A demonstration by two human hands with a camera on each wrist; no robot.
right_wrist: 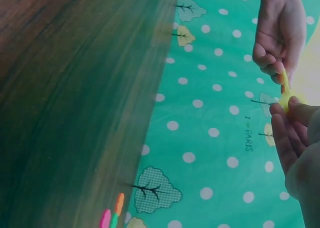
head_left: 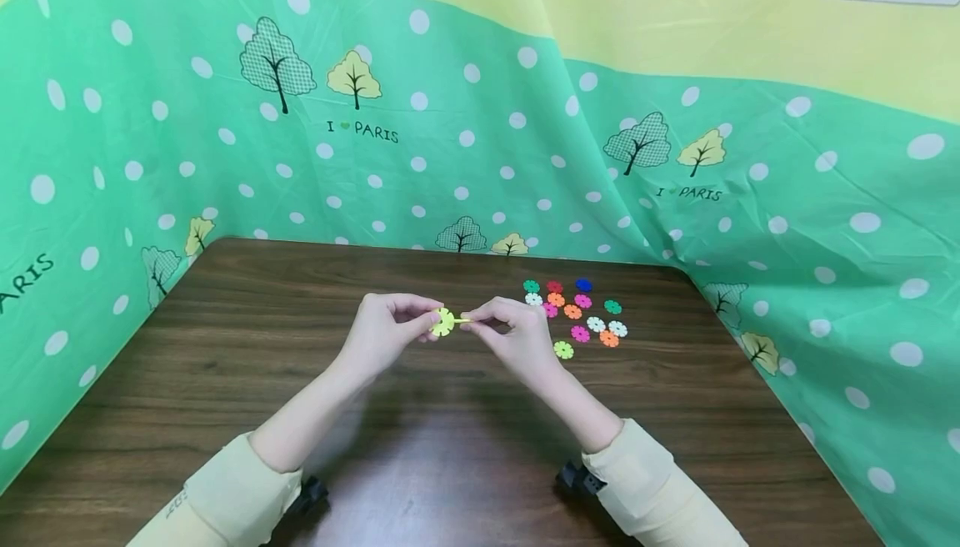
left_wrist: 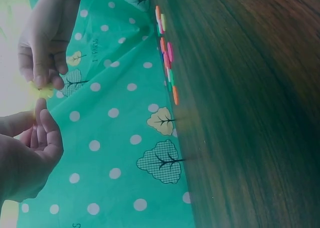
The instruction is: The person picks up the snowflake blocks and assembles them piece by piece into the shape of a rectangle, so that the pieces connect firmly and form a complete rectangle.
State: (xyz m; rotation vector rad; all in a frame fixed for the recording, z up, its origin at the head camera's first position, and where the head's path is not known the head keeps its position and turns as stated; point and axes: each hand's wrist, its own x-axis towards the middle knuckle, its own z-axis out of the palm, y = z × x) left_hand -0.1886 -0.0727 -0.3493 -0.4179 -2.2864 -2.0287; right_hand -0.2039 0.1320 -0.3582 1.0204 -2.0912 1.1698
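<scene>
In the head view my left hand (head_left: 380, 330) pinches a yellow-green notched flower-shaped disc (head_left: 443, 323), its flat face towards me. Opposite it, my right hand (head_left: 519, 337) pinches a second yellow disc (head_left: 464, 320), seen edge-on. The two discs meet at their rims; whether their notches interlock I cannot tell. Both hands are raised over the table. From the left wrist, my left hand (left_wrist: 31, 150) is below and my right hand (left_wrist: 44, 52) above, the disc between them washed out by glare. The right wrist view shows yellow plastic (right_wrist: 285, 95) between the fingertips.
Several loose notched discs in green, red, blue, white, orange and pink lie right of my right hand, with a yellow-green disc (head_left: 563, 350) nearest me. They rest on a dark wooden table (head_left: 450, 464). A green dotted cloth (head_left: 465, 163) hangs behind and beside it.
</scene>
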